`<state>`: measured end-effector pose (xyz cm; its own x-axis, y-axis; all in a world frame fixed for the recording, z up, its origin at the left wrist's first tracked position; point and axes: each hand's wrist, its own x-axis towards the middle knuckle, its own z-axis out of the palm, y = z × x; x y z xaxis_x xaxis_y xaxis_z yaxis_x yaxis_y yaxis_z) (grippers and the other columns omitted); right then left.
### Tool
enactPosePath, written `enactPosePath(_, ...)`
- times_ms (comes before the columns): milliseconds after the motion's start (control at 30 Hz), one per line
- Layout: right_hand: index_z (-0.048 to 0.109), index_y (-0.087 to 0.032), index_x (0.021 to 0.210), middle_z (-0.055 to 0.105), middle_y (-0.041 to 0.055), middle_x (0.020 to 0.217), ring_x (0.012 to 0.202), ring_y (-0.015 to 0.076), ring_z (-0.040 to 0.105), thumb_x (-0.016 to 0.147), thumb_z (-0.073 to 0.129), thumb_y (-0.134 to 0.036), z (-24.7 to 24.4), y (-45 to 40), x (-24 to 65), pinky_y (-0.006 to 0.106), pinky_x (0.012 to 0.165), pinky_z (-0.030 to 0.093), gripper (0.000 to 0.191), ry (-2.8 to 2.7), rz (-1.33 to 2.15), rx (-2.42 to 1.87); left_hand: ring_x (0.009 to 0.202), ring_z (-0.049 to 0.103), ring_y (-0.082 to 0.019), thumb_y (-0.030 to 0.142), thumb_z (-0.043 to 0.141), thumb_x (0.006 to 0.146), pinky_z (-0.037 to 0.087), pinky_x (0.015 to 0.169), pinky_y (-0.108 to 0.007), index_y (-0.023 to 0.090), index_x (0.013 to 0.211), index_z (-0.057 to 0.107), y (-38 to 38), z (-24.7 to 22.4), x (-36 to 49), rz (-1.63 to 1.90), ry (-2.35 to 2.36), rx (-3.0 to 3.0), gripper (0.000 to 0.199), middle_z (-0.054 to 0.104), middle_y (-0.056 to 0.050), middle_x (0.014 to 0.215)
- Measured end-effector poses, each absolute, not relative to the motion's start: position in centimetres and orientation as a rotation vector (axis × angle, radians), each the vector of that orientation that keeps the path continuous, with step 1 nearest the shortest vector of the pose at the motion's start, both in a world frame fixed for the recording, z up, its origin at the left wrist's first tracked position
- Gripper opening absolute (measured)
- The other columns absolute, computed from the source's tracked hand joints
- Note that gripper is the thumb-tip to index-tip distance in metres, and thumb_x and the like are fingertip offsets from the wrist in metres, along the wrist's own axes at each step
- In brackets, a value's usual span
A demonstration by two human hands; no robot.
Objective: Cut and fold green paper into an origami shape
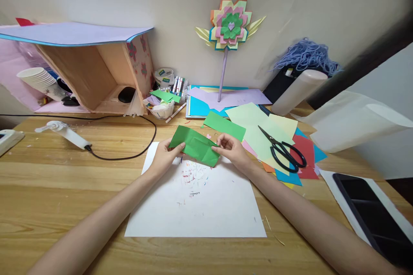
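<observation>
Here, you hold a creased rectangular piece of bright green paper (195, 146) up between both hands, tilted, with its right end lower than its left. Your left hand (165, 157) pinches its left end, thumb pressed on the front face and the other fingers behind it. Your right hand (232, 149) pinches the upper right part between thumb and curled fingers. The piece is above the far part of a large white paper sheet (196, 212), which is flecked with coloured marks and lies on the light-brown wooden table (71, 197).

Just beyond your right hand lies a flat green paper strip (222, 125). To the right of that hand, black-handled metal scissors (285, 151) rest, blades apart, on loose pastel-yellow and pale-green paper (254, 120); blue and red pieces show at the pile's right. Behind your hands, a layered multicoloured paper flower (231, 26) stands upright on a lilac stem. Off to your left lies a white plastic tool (69, 135) with a black cord.
</observation>
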<state>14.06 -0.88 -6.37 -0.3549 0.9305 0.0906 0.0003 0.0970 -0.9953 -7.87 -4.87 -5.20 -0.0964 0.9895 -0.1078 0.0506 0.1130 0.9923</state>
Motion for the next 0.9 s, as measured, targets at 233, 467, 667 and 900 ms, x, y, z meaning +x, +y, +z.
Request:
enactPosePath(233, 0.047, -0.020, 0.064, 0.050, -0.0022, 0.065, 0.064, 0.0130, 0.049, 0.072, 0.066, -0.015, -6.3, -1.9, 14.2, 0.028, 0.063, 0.041, 0.021, -1.744, 0.859, -0.815, 0.084, 0.063, -0.021, 0.028, 0.067, 0.068, 0.048, 0.078, -0.032, 0.017, 0.079, 0.070, -4.2, -5.8, -8.5, 1.350, 1.348, 1.222, 0.017, 0.071, -0.005, 0.087)
enactPosePath(467, 0.054, -0.022, 0.069, 0.051, -0.0004, 0.069, 0.062, 0.0133, 0.051, 0.070, 0.059, -0.001, -6.2, -2.7, 14.6, 0.027, 0.053, 0.041, 0.021, -1.807, 0.230, -0.665, 0.093, 0.063, -0.024, 0.021, 0.073, 0.061, 0.047, 0.083, -0.035, 0.017, 0.069, 0.068, -4.2, -5.7, -8.9, 1.457, 1.250, 1.355, 0.010, 0.069, -0.008, 0.097)
enactPosePath(667, 0.053, -0.023, 0.074, 0.049, 0.0012, 0.077, 0.069, 0.0159, 0.053, 0.070, 0.062, -0.005, -5.7, -2.7, 14.3, 0.030, 0.059, 0.045, 0.021, -1.817, 0.177, -0.667, 0.093, 0.063, -0.025, 0.023, 0.072, 0.063, 0.047, 0.081, -0.035, 0.017, 0.069, 0.066, -4.2, -5.7, -8.8, 1.442, 1.214, 1.316, 0.011, 0.069, -0.009, 0.098)
enactPosePath(900, 0.053, -0.024, 0.101, 0.050, 0.0049, 0.088, 0.083, 0.0211, 0.051, 0.072, 0.061, -0.011, -6.3, -2.7, 14.2, 0.036, 0.070, 0.045, 0.033, -1.851, 0.212, -0.796, 0.097, 0.061, -0.025, 0.023, 0.066, 0.067, 0.045, 0.084, -0.036, 0.016, 0.068, 0.064, -4.3, -5.6, -9.0, 1.366, 1.243, 1.410, 0.007, 0.069, -0.009, 0.097)
